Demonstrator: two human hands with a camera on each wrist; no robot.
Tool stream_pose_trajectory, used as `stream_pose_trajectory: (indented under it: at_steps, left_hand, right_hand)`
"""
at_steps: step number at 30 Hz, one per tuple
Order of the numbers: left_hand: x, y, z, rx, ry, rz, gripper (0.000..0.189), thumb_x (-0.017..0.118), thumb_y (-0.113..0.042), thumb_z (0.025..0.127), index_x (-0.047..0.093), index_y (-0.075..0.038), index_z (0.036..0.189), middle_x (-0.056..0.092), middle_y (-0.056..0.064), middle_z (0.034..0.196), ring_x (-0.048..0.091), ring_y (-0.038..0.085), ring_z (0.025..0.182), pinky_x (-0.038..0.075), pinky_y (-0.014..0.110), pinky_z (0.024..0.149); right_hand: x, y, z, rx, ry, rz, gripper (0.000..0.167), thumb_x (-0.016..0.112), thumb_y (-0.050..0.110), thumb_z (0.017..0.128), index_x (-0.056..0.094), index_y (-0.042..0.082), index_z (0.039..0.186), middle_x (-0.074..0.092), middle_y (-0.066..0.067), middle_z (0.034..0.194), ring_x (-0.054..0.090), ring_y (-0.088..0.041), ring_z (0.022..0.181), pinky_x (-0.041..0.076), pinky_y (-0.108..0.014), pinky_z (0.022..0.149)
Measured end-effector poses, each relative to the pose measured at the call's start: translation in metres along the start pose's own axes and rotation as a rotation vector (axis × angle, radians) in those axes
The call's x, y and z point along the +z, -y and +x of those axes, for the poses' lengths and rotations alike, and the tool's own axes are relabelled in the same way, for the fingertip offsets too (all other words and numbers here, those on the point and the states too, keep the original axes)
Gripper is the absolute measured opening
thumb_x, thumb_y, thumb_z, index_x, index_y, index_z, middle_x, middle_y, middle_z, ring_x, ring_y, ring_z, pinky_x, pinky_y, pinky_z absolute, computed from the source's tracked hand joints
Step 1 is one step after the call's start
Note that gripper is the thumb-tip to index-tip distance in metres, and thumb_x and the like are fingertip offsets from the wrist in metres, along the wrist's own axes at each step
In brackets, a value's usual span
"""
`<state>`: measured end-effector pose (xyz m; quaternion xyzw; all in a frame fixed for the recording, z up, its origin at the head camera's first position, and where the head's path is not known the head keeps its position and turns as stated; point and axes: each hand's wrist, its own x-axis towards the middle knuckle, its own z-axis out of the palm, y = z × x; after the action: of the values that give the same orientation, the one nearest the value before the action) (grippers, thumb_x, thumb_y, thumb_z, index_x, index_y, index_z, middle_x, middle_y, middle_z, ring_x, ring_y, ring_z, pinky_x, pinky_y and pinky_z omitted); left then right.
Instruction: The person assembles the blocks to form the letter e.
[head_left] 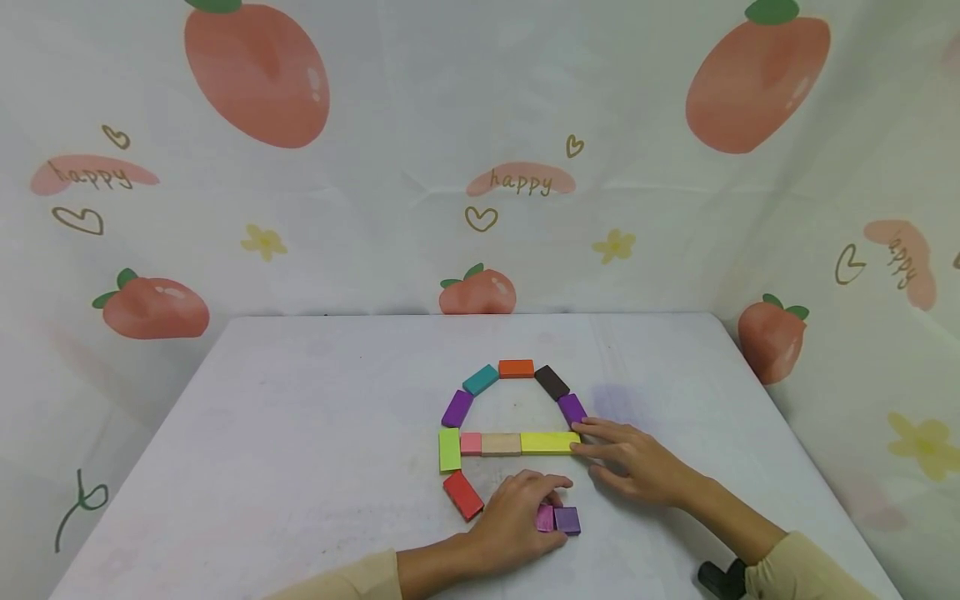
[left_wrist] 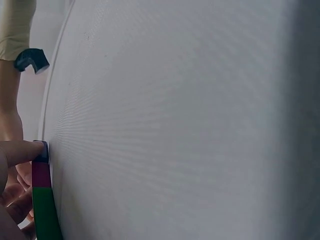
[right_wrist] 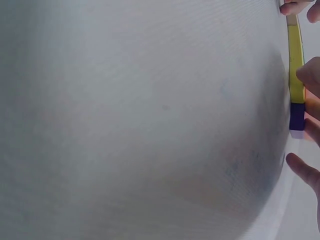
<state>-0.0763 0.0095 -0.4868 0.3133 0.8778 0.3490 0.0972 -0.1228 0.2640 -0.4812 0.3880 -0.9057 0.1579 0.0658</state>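
Observation:
In the head view my left hand [head_left: 517, 518] curls around the near end of a block outline, thumb on the near side and fingers on the far side of a purple block [head_left: 567, 521]. A magenta block [head_left: 545, 518] abuts it; a green block [left_wrist: 46, 215] beside that shows in the left wrist view and is covered by my hand from above. My right hand [head_left: 637, 461] has its fingers extended, fingertips at the right end of a long yellow block [head_left: 550, 443] and at an upper purple block [head_left: 573, 408]. The right wrist view shows the yellow block's side [right_wrist: 296, 65].
The outline continues through black [head_left: 552, 382], orange [head_left: 516, 369], teal [head_left: 481, 380], purple [head_left: 457, 409], lime [head_left: 449, 450] and red [head_left: 463, 495] blocks. Pink [head_left: 471, 444] and tan [head_left: 501, 444] blocks extend the yellow bar leftward across the white table [head_left: 285, 433]. A patterned cloth [head_left: 375, 167] hangs behind.

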Motion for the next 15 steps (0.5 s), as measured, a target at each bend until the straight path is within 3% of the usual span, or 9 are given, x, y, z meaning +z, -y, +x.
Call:
stream_pose_trajectory:
  at_steps: [10,15]
  left_hand:
    - [-0.002,0.001,0.002,-0.012,0.023,-0.013,0.056,0.084,-0.028,0.081,0.062,-0.023,0.132,0.064,-0.023,0.098,0.054,0.002,0.109,0.049,0.03,0.092]
    - [-0.016,0.004,0.005,-0.005,0.062,-0.062,0.058,0.083,-0.031,0.082,0.059,-0.024,0.135,0.064,-0.021,0.1,0.054,-0.002,0.103,0.05,0.026,0.088]
  right_hand:
    - [-0.005,0.001,0.003,0.019,0.027,0.021,0.038,0.076,0.024,0.086,0.072,0.019,0.123,0.058,-0.006,0.141,0.051,-0.033,0.132,0.049,-0.055,0.097]
    - [-0.01,0.001,0.006,0.035,0.05,0.043,0.038,0.076,0.024,0.085,0.072,0.018,0.122,0.058,-0.006,0.14,0.051,-0.033,0.131,0.049,-0.056,0.097]
